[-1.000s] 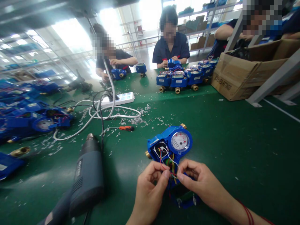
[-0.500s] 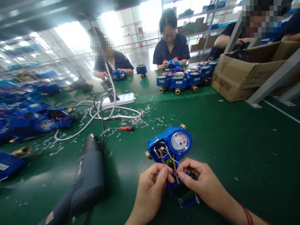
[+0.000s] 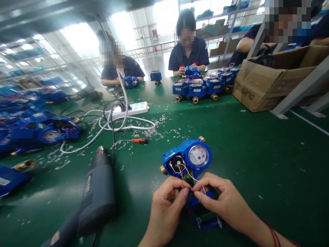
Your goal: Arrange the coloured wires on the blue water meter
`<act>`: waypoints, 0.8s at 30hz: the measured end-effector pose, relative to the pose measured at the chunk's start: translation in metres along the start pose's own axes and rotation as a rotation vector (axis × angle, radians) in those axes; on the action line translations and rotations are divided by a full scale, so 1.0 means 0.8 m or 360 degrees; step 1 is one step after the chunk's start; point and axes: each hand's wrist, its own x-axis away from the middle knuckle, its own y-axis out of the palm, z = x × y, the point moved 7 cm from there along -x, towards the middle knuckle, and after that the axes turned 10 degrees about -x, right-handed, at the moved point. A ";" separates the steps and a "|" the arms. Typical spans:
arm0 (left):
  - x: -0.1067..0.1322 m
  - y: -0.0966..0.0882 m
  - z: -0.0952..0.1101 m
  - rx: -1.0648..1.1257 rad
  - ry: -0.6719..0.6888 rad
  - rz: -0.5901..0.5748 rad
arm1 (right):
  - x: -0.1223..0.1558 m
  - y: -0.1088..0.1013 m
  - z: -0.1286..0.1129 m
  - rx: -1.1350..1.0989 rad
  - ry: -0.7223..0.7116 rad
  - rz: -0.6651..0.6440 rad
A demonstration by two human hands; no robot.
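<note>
A blue water meter (image 3: 174,154) with a round white dial (image 3: 198,155) and brass pipe ends lies on the green table in front of me. Its side housing is uncovered, and thin red, yellow and white wires (image 3: 185,168) come out of it. My left hand (image 3: 167,202) pinches a red wire between thumb and forefinger. From the other side, my right hand (image 3: 218,195) has its thumb and fingertips closed on the wires, close to the left fingertips. Below the hands lies a blue cover piece (image 3: 205,212), partly hidden by them.
A heat gun (image 3: 96,192) lies on the left, near an orange-handled screwdriver (image 3: 139,141). Clear scraps surround a white power strip (image 3: 136,109) and cables. Several more meters (image 3: 197,90) stand far back beside a cardboard box (image 3: 257,85). Co-workers (image 3: 189,51) sit opposite.
My fingertips have drawn closer together on the wires, and the left thumb has moved slightly right. The white wire's loop now hangs further right, over my right fingers.
</note>
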 end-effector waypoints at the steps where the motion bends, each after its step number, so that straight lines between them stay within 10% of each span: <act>1: -0.001 0.000 0.002 0.0014 0.0025 -0.0007 | 0.000 0.000 -0.001 0.0011 -0.0009 -0.0006; 15: 0.004 -0.016 0.019 0.0029 0.0299 0.0285 | -0.001 -0.010 0.005 -0.0138 0.0098 0.0179; 24: 0.001 -0.020 0.026 0.1003 0.0339 0.0067 | 0.000 -0.022 0.019 -0.0148 0.0115 0.0244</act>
